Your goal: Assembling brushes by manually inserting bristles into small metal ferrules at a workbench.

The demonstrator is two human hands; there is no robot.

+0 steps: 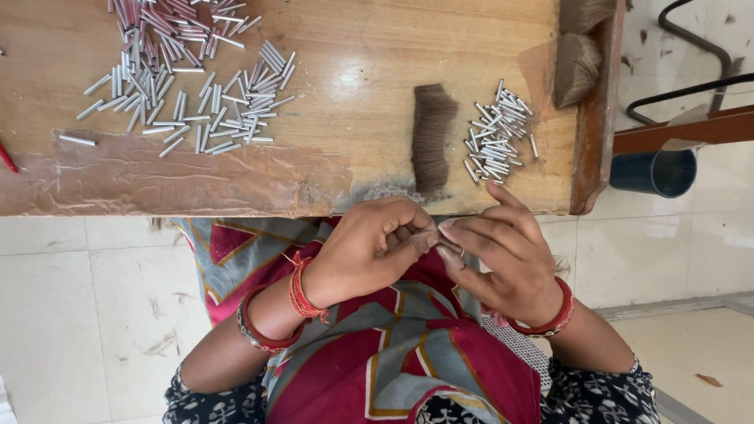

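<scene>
Both hands meet just below the near edge of the wooden surface (pixel 353 94), over the person's lap. The left hand (pixel 369 251) is curled, its thumb and forefinger pressed together in a closed grip on a small tuft of brown hair (pixel 420 235), which shows only as a thin sliver between the fingertips. The right hand (pixel 503 255) faces it with fingers bent inward and touching the left hand's fingertips; a thin metal tube (pixel 458 253) seems to sit against its fingers, but it is too small to tell whether the grip is clamped on it. On the surface straight above the hands lies a flat bundle of brown hair (pixel 432 137), and just beside it, to the right, a small heap of short metal tubes (pixel 499 133). A much larger scatter of the same tubes (pixel 196 86) lies well apart at the far left. Two more bundles of hair (pixel 577 67) rest by the raised right rim. Beyond that rim a dark blue cup (pixel 656 171) stands on the pale tiled floor (pixel 78 314).
</scene>
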